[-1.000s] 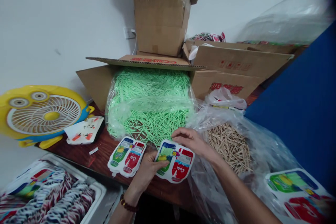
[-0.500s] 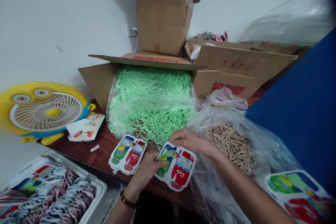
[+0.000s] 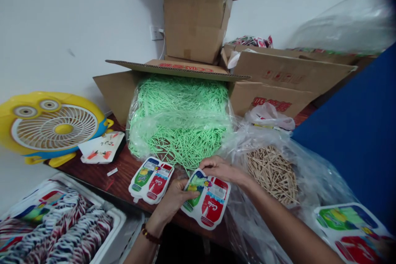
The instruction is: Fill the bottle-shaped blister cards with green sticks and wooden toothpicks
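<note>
My left hand (image 3: 175, 198) grips a flat bottle-shaped packet (image 3: 214, 207) by its left side, thumb lying across the green half. The packet carries a green lemon-drink print and a red Cola print. At its top edge are the curled fingers of my right hand (image 3: 218, 169); what they pinch is hidden. A similar packet or small stack (image 3: 151, 179) lies on the table just left of my left hand. Beyond both hands, loose green sticks (image 3: 182, 140) spill from a plastic-lined carton. Brown sticks (image 3: 272, 173) sit in clear plastic to the right of my right hand.
On the left stand a yellow fan (image 3: 58, 126) and a white foam box (image 3: 119, 225) packed with rows of packets. Another packet (image 3: 349, 218) is at the lower right, by a blue panel (image 3: 346, 132). Cardboard boxes (image 3: 194, 24) rise behind.
The view has shifted slightly. Both hands stay at the same packet, with little visible movement.
</note>
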Available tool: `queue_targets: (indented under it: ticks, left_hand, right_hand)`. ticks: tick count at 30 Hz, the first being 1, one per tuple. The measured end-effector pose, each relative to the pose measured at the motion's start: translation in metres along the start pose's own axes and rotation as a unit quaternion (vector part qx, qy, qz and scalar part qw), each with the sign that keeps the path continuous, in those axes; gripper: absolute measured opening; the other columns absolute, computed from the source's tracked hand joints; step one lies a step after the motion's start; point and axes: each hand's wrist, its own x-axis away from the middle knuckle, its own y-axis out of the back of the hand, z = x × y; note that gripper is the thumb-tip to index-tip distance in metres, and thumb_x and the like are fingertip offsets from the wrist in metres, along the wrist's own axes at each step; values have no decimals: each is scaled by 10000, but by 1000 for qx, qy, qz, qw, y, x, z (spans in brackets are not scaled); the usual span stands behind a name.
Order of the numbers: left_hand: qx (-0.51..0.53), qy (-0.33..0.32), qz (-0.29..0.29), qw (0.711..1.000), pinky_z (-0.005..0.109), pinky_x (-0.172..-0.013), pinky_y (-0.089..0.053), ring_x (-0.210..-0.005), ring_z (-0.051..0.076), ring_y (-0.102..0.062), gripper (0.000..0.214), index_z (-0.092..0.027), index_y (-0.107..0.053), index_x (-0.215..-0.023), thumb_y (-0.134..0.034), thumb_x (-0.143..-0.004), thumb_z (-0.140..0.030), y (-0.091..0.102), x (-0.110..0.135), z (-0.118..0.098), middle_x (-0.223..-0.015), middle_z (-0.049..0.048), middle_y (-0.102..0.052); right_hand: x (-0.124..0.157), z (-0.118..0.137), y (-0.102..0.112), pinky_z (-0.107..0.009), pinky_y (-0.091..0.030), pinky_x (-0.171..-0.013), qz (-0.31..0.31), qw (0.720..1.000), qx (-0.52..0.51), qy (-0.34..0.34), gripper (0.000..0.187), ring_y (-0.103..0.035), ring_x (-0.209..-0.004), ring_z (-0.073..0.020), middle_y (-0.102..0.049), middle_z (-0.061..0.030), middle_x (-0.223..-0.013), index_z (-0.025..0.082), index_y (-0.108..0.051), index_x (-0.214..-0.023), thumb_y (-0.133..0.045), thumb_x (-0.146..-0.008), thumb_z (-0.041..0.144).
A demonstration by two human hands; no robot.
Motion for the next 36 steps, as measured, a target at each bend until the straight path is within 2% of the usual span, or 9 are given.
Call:
queue_targets:
  ticks: [6, 10, 12, 14, 17, 21, 25, 31, 36]
  left_hand:
    - [21, -15, 23, 999, 236, -603, -476, -609, 151, -645, 284, -120, -732, -867, -808, -628, -254, 4, 1, 3, -757, 54, -750]
    - [49, -13, 6, 999, 269, -627, -502, -666, 191, -679, 327, -114, -717, -932, -774, -687, -323, 8, 5, 8, -799, 87, -755]
    - [67, -21, -5, 998, 289, -633, -511, -658, 201, -684, 340, -112, -714, -954, -726, -739, -374, 9, 8, 8, -777, 91, -753]
    - [80, -37, -12, 996, 301, -638, -515, -635, 198, -681, 331, -114, -721, -943, -699, -764, -393, 8, 9, 9, -757, 84, -752]
    - [87, -53, -27, 994, 314, -650, -521, -610, 195, -676, 307, -120, -739, -883, -720, -742, -392, 8, 8, 10, -736, 71, -752]
    - [89, -55, -36, 994, 310, -639, -519, -603, 196, -672, 286, -125, -746, -854, -731, -732, -383, 4, 5, 11, -711, 66, -750]
    - [93, -54, -4, 994, 298, -627, -516, -630, 198, -673, 295, -125, -739, -914, -733, -737, -360, 1, 4, 8, -754, 74, -754]
    - [87, -81, -39, 992, 283, -635, -509, -617, 176, -656, 313, -127, -737, -928, -775, -690, -327, -1, 0, 5, -740, 53, -749]
    - [103, -91, -45, 989, 288, -658, -510, -652, 180, -666, 252, -129, -731, -907, -745, -728, -305, -6, 0, 6, -762, 54, -750]
  right_hand:
    - [-4, 0, 3, -219, -430, -580, -76, 996, -51, -11, 145, -555, -610, -111, -616, 15, -669, 163, -658, -757, -611, -759, 300]
    - [-19, -3, 21, -280, -477, -677, -255, 962, -99, 12, 227, -630, -679, -153, -640, -10, -710, 170, -615, -778, -601, -750, 395]
    - [-24, -6, 27, -283, -475, -668, -303, 948, -92, 5, 263, -635, -688, -154, -647, -17, -779, 175, -613, -866, -585, -759, 413]
    - [-25, -8, 26, -283, -469, -647, -290, 954, -80, -7, 301, -627, -676, -152, -658, -23, -840, 177, -623, -947, -620, -741, 397]
    - [-19, -9, 12, -288, -469, -686, -184, 983, -17, -19, 329, -621, -743, -168, -680, -32, -880, 179, -659, -986, -670, -727, 382]
    - [-11, -9, -10, -221, -410, -589, -63, 995, 64, -36, 198, -555, -667, -130, -642, 18, -730, 179, -681, -845, -660, -752, 352]
    - [-12, -10, -16, -195, -293, -488, -52, 995, 78, -40, 183, -413, -536, -83, -474, 62, -554, 165, -605, -647, -606, -776, 295]
    - [-6, -7, -10, -198, -309, -499, -47, 998, 17, -44, 190, -430, -553, -90, -494, 57, -591, 166, -596, -703, -621, -759, 345]
    - [9, -2, -2, -200, -319, -519, -61, 995, 65, -49, 132, -445, -573, -96, -515, 49, -592, 162, -608, -674, -610, -743, 275]
